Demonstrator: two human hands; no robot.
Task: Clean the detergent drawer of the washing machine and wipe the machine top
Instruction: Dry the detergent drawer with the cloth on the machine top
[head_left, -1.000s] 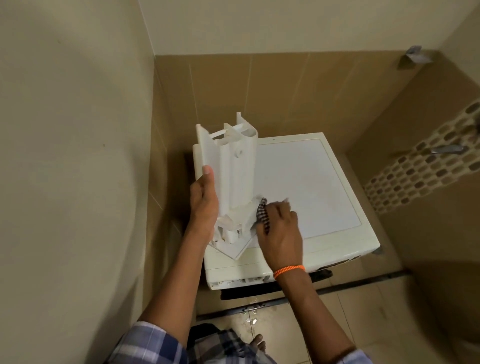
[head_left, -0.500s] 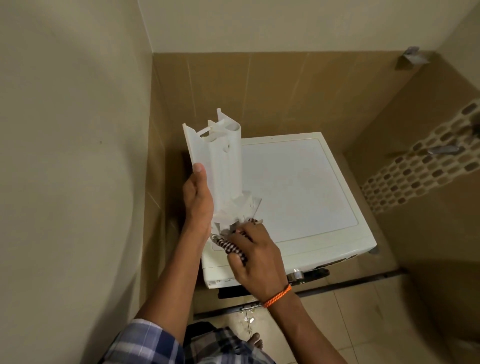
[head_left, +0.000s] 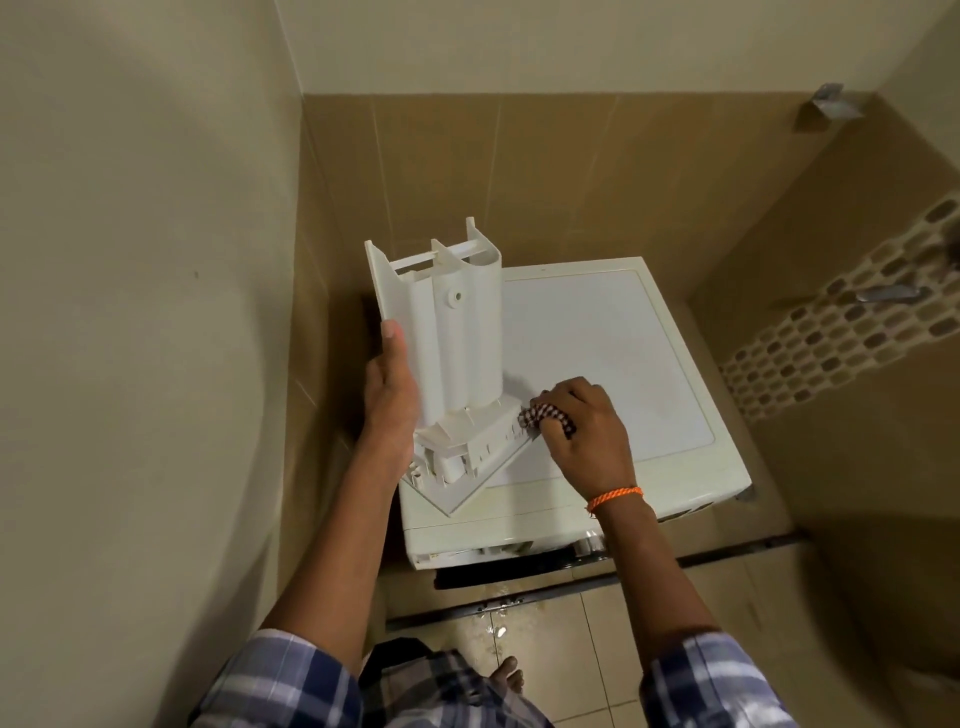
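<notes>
The white plastic detergent drawer (head_left: 452, 332) is out of the machine and stands on end above the front left corner of the white washing machine top (head_left: 602, 358). Its underside faces me and its front panel points down. My left hand (head_left: 389, 395) grips the drawer's left edge. My right hand (head_left: 582, 426) is closed on a small dark checked cloth (head_left: 545, 415), which presses against the right side of the drawer's lower end. An orange thread band circles my right wrist.
The machine sits in a corner, with a plain wall close on the left and brown tiled walls behind and to the right. A metal tap (head_left: 888, 293) juts from the mosaic strip on the right wall. Wet tiled floor and my bare toes (head_left: 506, 675) lie below.
My right hand with the cloth has moved from under the drawer's lower end up to its right side. The drawer has turned, so its underside faces me more squarely.
</notes>
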